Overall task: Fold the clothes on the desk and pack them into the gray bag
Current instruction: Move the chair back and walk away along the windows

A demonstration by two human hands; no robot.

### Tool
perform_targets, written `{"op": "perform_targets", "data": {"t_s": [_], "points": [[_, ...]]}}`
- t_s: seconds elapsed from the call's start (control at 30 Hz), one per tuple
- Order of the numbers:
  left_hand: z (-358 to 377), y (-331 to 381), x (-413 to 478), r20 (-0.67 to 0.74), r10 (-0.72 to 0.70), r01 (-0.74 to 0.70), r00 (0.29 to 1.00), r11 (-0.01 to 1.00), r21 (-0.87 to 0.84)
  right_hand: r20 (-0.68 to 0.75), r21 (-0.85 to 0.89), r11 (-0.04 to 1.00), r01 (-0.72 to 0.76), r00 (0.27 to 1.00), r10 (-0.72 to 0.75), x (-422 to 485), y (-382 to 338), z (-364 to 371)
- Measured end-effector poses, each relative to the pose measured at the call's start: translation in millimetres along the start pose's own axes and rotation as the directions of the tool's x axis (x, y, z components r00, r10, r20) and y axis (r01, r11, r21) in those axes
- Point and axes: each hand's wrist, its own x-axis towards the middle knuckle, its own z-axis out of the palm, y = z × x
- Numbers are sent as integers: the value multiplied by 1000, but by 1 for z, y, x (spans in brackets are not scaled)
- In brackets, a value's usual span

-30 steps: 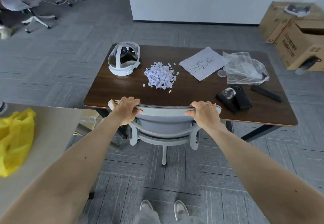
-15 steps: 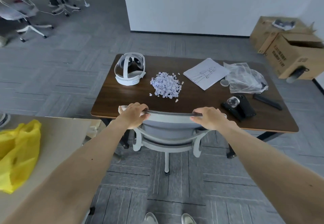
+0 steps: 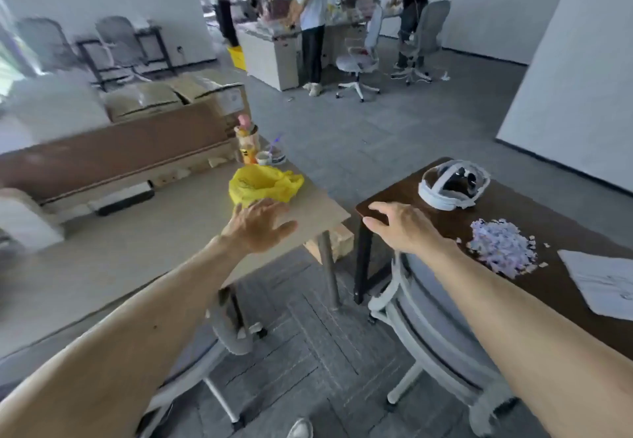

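No clothes and no gray bag show in the head view. My left hand [image 3: 258, 223] hovers with spread, relaxed fingers over the light desk [image 3: 144, 252], just short of a yellow plastic bag [image 3: 263, 184]. My right hand [image 3: 399, 225] is held out with relaxed fingers above the near left corner of the dark wooden table [image 3: 513, 211]. It holds nothing. The grey chair [image 3: 442, 331] stands below my right forearm, apart from both hands.
On the dark table lie a white headset [image 3: 452, 186], a pile of purple paper scraps [image 3: 501, 247] and a drawing sheet [image 3: 606, 281]. Bottles and cups [image 3: 250, 146] stand at the light desk's far end. Cardboard boxes [image 3: 171, 98] sit at left. People [image 3: 308, 19] work at a far desk.
Both hands have let go of the chair back and now hang open in the air. My view has swung left, bringing the light desk and the far room into sight.
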Motion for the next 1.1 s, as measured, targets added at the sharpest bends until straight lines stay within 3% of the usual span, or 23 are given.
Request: {"op": "perform_targets", "data": {"t_s": [0.17,0.43,0.67,0.8,1.1], "points": [[-29,-86,-163,-105,-315,320,943,947,35,77,-18,951,309,949,-306,-11,-137,34],[-57,-160,-444,-228,-711,722,665,690,-47,196,41,747,664,728,-657,-102,-355,99],[-50,-197,-688,-246,-880,886,406,445,-130,258,77,527,847,493,-831,-234,-552,163],[-32,-220,-845,-224,-951,939,213,263,-224,295,140,373,917,320,-900,-338,-660,216],[2,-206,-1102,-119,-981,959,-152,-117,-259,412,236,105,966,-2,-911,-552,-829,328]]}}
